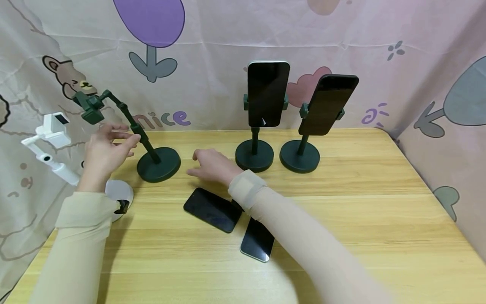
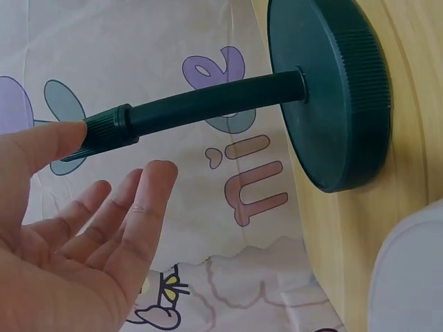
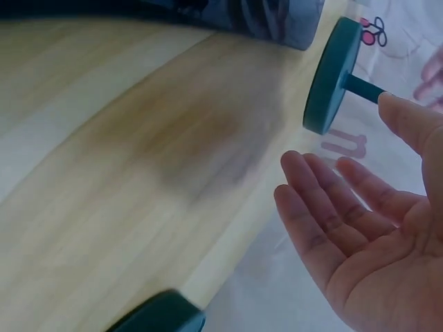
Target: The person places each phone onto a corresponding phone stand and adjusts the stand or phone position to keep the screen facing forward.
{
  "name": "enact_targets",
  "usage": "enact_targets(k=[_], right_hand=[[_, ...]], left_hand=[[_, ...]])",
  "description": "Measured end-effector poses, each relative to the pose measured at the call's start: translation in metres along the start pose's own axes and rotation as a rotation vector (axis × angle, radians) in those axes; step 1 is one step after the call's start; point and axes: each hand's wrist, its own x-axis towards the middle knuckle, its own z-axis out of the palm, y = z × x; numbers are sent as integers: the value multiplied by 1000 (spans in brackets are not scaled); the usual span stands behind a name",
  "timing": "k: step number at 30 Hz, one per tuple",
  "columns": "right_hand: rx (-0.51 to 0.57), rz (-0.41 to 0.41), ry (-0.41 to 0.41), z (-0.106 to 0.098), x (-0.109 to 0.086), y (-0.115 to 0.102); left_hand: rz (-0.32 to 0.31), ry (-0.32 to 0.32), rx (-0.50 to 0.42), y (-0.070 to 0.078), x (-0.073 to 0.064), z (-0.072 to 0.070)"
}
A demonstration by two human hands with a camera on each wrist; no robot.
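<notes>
A dark green phone stand [image 1: 158, 164] with a jointed arm and an empty clamp [image 1: 91, 107] stands at the left of the table. My left hand [image 1: 108, 147] is at its stem. In the left wrist view the thumb [image 2: 66, 142] meets or overlaps the ribbed collar [image 2: 109, 133], while the other fingers are spread apart from the stem. Over the table, to the right of this stand's base, my right hand [image 1: 216, 165] hovers with relaxed fingers and holds nothing. A black phone [image 1: 212, 210] lies just below it, and another phone [image 1: 258, 241] is partly covered by the right forearm.
Two more green stands hold upright phones: one phone [image 1: 268, 93] stands straight, the other phone [image 1: 328, 105] tilts. A white stand [image 1: 57, 131] is at the far left, partly behind the left hand. A printed curtain [image 1: 212, 84] hangs behind the wooden table [image 1: 360, 202].
</notes>
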Motion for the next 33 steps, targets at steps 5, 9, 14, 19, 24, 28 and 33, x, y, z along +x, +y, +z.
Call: enact_targets(k=[5, 9, 14, 19, 24, 28, 33], right_hand=[[-27, -20, -7, 6, 14, -16], [-24, -18, -21, 8, 20, -28], [-13, 1, -29, 11, 24, -35], [4, -7, -14, 12, 29, -31], [35, 14, -4, 10, 30, -21], [56, 24, 19, 9, 31, -13], [95, -7, 65, 6, 30, -6]], left_hand=[[8, -13, -8, 2, 3, 0], [6, -54, -27, 5, 5, -1], [32, -77, -47, 8, 8, 0], [102, -33, -69, 15, 8, 6], [126, -30, -63, 24, 9, 12], [110, -58, -94, 29, 10, 19], [157, -49, -85, 40, 5, 29]])
